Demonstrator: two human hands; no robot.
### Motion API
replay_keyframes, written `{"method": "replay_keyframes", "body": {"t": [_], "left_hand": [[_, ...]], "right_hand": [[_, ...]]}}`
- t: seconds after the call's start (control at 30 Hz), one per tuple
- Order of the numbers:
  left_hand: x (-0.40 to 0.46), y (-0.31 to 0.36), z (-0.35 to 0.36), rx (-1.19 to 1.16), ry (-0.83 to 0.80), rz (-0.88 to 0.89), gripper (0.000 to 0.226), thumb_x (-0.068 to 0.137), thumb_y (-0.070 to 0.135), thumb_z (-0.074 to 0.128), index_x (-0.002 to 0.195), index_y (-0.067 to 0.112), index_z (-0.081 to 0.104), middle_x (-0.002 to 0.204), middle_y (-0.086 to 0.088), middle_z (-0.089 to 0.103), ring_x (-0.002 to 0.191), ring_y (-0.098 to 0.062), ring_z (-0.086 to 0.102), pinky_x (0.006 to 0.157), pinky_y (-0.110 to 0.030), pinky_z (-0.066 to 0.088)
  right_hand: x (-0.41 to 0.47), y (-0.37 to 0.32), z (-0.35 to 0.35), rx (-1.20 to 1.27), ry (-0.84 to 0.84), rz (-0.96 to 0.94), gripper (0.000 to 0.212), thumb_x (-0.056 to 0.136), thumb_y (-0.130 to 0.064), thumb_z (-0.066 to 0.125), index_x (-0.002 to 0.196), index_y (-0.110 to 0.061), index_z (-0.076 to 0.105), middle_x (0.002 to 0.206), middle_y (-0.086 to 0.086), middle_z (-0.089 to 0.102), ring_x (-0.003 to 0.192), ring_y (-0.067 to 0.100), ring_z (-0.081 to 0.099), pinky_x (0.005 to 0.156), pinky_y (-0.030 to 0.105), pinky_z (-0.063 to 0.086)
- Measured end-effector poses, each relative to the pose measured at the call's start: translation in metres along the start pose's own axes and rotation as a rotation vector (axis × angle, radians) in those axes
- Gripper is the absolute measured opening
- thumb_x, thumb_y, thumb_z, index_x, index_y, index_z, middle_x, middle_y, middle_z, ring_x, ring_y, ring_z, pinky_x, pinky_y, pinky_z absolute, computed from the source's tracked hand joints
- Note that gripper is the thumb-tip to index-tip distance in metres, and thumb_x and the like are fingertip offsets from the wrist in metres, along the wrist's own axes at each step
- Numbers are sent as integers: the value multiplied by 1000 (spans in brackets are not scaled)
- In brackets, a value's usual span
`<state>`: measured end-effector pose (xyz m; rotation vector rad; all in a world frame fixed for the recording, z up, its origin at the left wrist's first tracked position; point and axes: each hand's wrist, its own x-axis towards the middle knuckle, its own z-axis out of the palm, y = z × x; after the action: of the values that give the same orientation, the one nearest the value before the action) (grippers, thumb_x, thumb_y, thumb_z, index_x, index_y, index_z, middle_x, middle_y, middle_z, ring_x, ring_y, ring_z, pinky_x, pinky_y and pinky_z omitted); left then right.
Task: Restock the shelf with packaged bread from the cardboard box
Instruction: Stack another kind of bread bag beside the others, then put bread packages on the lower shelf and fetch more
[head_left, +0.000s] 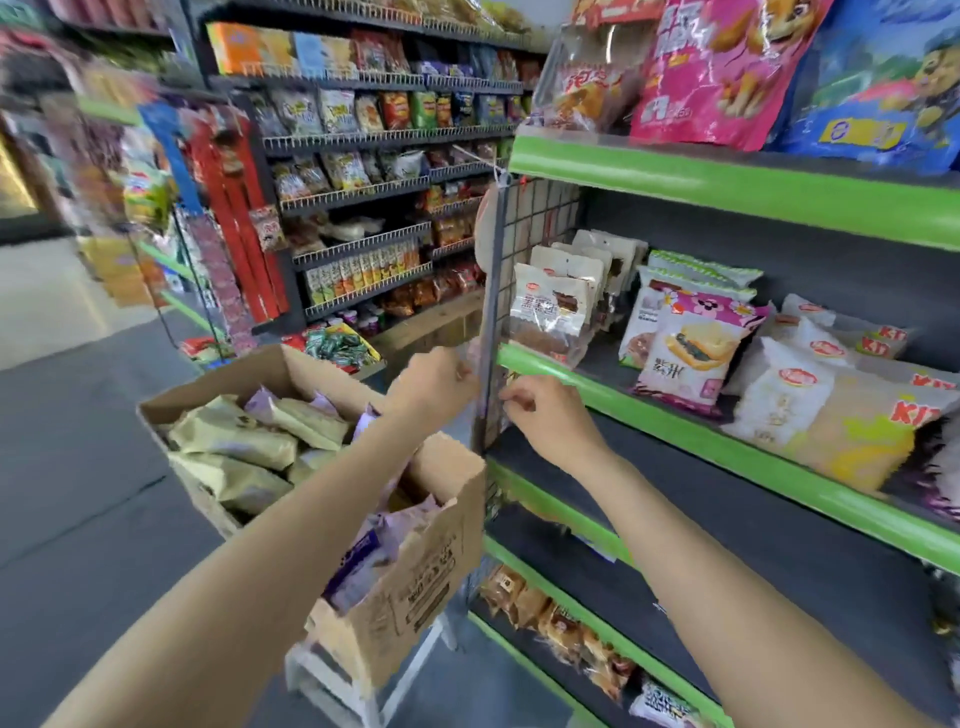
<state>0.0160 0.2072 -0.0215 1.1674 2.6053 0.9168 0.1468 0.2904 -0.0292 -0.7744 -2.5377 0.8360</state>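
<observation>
An open cardboard box stands on a white stool at the shelf's left end, filled with pale yellow bread packs and purple ones. Both my hands are raised at the wire side panel of the green-edged shelf. My left hand is outside the panel's post, its fingers curled and pinching a small clear pack. My right hand is just inside, fingers curled on the same pack, which the post mostly hides. The dark shelf board below my right arm is bare.
The shelf above holds brown-and-white snack bags, a pink sandwich-bread pack and white toast bags. Wrapped buns lie on the bottom shelf. Snack racks line the aisle behind. Grey floor spreads to the left.
</observation>
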Motion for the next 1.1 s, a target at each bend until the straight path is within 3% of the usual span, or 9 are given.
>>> {"method": "replay_keyframes", "body": {"t": [0.17, 0.3, 0.4, 0.57, 0.7, 0.77, 0.87, 0.93, 1.1], "left_hand": [[-22, -82, -37, 78, 178, -171, 25, 92, 21, 48, 96, 4, 66, 92, -16, 66, 86, -33, 61, 69, -32, 45], [-23, -140, -48, 100, 175, -295, 29, 94, 23, 45, 110, 7, 61, 108, -15, 66, 100, -32, 61, 71, -31, 42], [-9, -173, -49, 115, 96, -329, 31, 94, 19, 46, 120, 5, 56, 120, -17, 60, 109, -33, 57, 82, -33, 44], [31, -210, -34, 247, -138, -307, 52, 92, 22, 53, 140, 13, 36, 136, -15, 45, 124, -31, 46, 91, -33, 40], [57, -240, -14, 467, -270, -261, 70, 88, 36, 55, 149, 31, 20, 158, 0, 15, 141, -26, 27, 110, -43, 31], [60, -252, -6, 606, -336, -253, 74, 87, 43, 54, 149, 38, 14, 160, 3, 3, 144, -24, 20, 112, -45, 24], [60, -265, 2, 742, -333, -237, 66, 84, 48, 55, 144, 44, 26, 158, 5, 14, 140, -22, 25, 110, -40, 22], [61, -269, 4, 748, -288, -228, 60, 83, 50, 55, 140, 44, 35, 154, 6, 27, 136, -20, 29, 107, -40, 23], [69, -263, 10, 669, -200, -255, 45, 85, 38, 55, 130, 31, 51, 139, 1, 41, 131, -23, 31, 101, -38, 29]], "right_hand": [[17, -44, 70, 81, -49, -42, 28, 92, -7, 50, 118, -8, 61, 121, 10, 63, 114, 27, 57, 97, 42, 46], [38, -63, 117, 33, -124, -69, 31, 92, -9, 50, 123, -6, 56, 125, 13, 57, 117, 29, 52, 95, 36, 42], [68, -64, 152, -19, -195, -62, 39, 91, -8, 49, 131, -7, 49, 132, 13, 52, 121, 30, 49, 93, 32, 39], [126, -43, 204, -192, -404, 4, 57, 93, -14, 47, 146, -12, 28, 143, 15, 42, 129, 32, 43, 107, 38, 34], [161, -20, 235, -266, -462, 174, 56, 91, -36, 43, 141, -11, 38, 136, 15, 49, 126, 33, 48, 105, 42, 39], [172, -10, 250, -347, -467, 143, 48, 88, -34, 49, 128, -7, 47, 121, 16, 59, 114, 33, 58, 95, 39, 47], [176, 2, 269, -503, -493, -17, 67, 86, -34, 60, 141, -7, 30, 115, 15, 60, 108, 34, 57, 90, 39, 49], [176, 3, 277, -552, -497, -49, 73, 92, -30, 55, 148, -7, 14, 116, 16, 58, 109, 35, 55, 89, 40, 48], [180, 2, 273, -522, -476, 11, 36, 96, -7, 38, 130, -1, 47, 120, 20, 59, 110, 34, 57, 88, 39, 46]]}}
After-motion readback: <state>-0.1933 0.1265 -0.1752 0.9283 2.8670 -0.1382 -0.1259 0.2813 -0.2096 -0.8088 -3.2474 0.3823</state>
